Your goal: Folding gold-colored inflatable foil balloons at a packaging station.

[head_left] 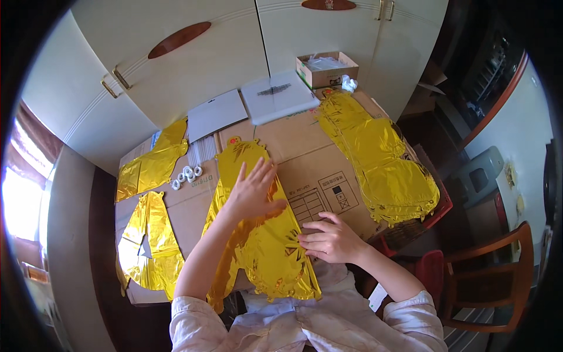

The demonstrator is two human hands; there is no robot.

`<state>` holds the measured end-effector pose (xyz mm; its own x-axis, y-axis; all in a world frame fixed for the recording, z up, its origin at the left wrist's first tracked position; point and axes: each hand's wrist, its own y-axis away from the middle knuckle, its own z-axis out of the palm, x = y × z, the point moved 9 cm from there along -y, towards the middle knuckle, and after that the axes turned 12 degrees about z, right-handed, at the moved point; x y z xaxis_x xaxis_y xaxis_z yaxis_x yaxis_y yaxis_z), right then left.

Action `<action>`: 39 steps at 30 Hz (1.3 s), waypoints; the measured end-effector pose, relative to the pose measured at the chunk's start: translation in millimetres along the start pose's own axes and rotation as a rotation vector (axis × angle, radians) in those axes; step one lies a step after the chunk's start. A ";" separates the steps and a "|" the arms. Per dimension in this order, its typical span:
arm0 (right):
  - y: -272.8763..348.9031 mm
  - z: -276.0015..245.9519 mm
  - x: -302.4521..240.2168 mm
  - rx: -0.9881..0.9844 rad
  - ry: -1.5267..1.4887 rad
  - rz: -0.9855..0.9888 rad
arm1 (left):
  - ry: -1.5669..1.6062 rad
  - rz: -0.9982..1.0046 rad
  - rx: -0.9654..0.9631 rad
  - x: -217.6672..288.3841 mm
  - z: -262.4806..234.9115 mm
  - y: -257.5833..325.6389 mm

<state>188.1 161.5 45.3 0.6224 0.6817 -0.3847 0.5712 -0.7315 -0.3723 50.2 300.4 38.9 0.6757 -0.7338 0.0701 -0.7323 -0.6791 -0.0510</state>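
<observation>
A deflated gold foil balloon lies flat along a flattened brown cardboard box that covers the counter, its near end hanging over the edge toward the person's lap. The left hand is laid palm down on the upper middle of the foil, its fingers spread and straight, gripping nothing. The right hand rests at the foil's right edge, lower down, with its fingers curled and their tips pressed onto the crinkled rim; whether a fold of foil is pinched there cannot be told.

The step in hand is judged to be a smoothing or flattening of the foil. It would be done well if the edge were kept pinned by the right hand while the flat left palm is drawn outward from the middle, so that wrinkles are pushed toward the rim rather than creased in. Light, even pressure is called for, since thin foil is easily creased or torn at the seams.

Three more gold foil pieces are spread about: one at the far left, one at the near left, and a long one at the right. Small white rings lie just left of the worked foil, well clear of the hands.
</observation>
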 end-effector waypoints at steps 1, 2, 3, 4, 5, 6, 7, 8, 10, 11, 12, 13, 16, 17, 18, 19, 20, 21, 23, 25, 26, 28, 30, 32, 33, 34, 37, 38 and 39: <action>0.4 0.2 0.1 -0.001 0.004 0.001 | -0.001 0.017 -0.037 7.8 4.3 5.3; -1.3 0.1 -1.5 -0.004 0.008 -0.008 | 0.002 0.008 -0.027 7.9 7.6 10.8; -2.7 0.3 -3.3 -0.007 0.012 -0.016 | 0.006 0.000 -0.016 6.3 13.5 14.6; -3.7 1.5 -4.8 -0.019 -0.009 -0.015 | 0.009 -0.007 -0.006 5.0 16.7 17.8; -3.9 1.6 -4.3 -0.030 -0.022 -0.008 | 0.019 -0.024 -0.050 4.9 19.1 17.4; -4.4 1.7 -3.2 -0.040 -0.036 -0.001 | 0.022 -0.024 -0.045 5.5 18.9 16.6; -6.3 1.8 -0.4 -0.065 -0.076 0.000 | 0.024 -0.025 -0.041 6.2 18.9 16.4; -10.5 1.1 4.5 -0.087 -0.116 0.001 | 0.024 -0.024 -0.038 6.5 18.1 16.6; -26.2 -2.6 16.1 -0.067 -0.131 0.006 | 0.013 -0.006 -0.002 5.5 20.9 16.5; -40.3 -3.2 22.4 -0.027 -0.110 0.005 | 0.007 -0.002 0.014 4.3 22.7 18.4; -53.3 -5.4 29.5 0.016 -0.084 0.012 | 0.002 0.001 0.011 4.7 22.8 17.4; -66.1 -1.2 37.5 0.024 -0.027 0.001 | -0.002 0.005 0.009 5.5 22.4 16.1; -102.7 17.6 55.9 0.030 0.099 -0.053 | -0.011 -0.002 0.009 4.8 21.9 17.9; -110.8 22.0 56.6 0.014 0.118 -0.074 | -0.007 -0.004 0.010 4.6 23.2 18.5; -116.0 24.8 57.3 -0.002 0.136 -0.095 | -0.013 -0.004 0.016 3.7 23.5 18.0; -118.2 26.1 59.7 -0.028 0.156 -0.100 | -0.018 -0.003 0.022 2.7 23.7 16.9; -116.3 27.9 60.4 -0.048 0.176 -0.109 | -0.016 -0.007 0.023 3.9 24.8 17.9; -113.3 28.7 61.6 -0.069 0.197 -0.118 | -0.002 -0.009 0.039 4.4 23.8 18.5; -107.9 29.9 61.2 -0.097 0.221 -0.143 | -0.005 -0.004 0.034 4.0 22.7 17.6; -102.5 28.9 58.3 -0.112 0.228 -0.176 | 0.001 -0.001 0.030 4.6 24.2 16.8; -100.0 26.9 53.4 -0.123 0.245 -0.213 | 0.000 -0.001 0.029 4.1 23.4 17.5; -93.8 22.1 42.2 -0.145 0.279 -0.288 | -0.005 -0.003 0.024 3.9 25.2 19.4; -87.4 18.7 36.6 -0.165 0.267 -0.337 | -0.016 -0.001 0.022 3.2 26.2 18.0; -80.1 15.9 30.8 -0.183 0.265 -0.384 | -0.011 -0.005 0.016 3.2 25.5 17.2; -76.2 14.7 27.8 -0.192 0.269 -0.406 | -0.010 -0.007 0.013 3.3 25.1 17.1; -71.9 13.9 25.2 -0.200 0.274 -0.428 | -0.007 -0.007 0.016 3.2 25.7 17.0; -62.1 10.0 20.7 -0.188 0.266 -0.458 | -0.006 -0.007 0.014 1.8 26.8 16.9; -58.6 9.4 20.0 -0.188 0.257 -0.464 | -0.008 -0.009 0.007 2.0 26.2 16.8; -55.2 8.7 19.3 -0.189 0.249 -0.471 | -0.009 -0.011 0.000 2.3 25.7 16.6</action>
<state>163.9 215.1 51.1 0.3714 0.9285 0.0057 0.8895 -0.3540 -0.2888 41.8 287.1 12.6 0.6844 -0.7265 0.0616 -0.7248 -0.6871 -0.0506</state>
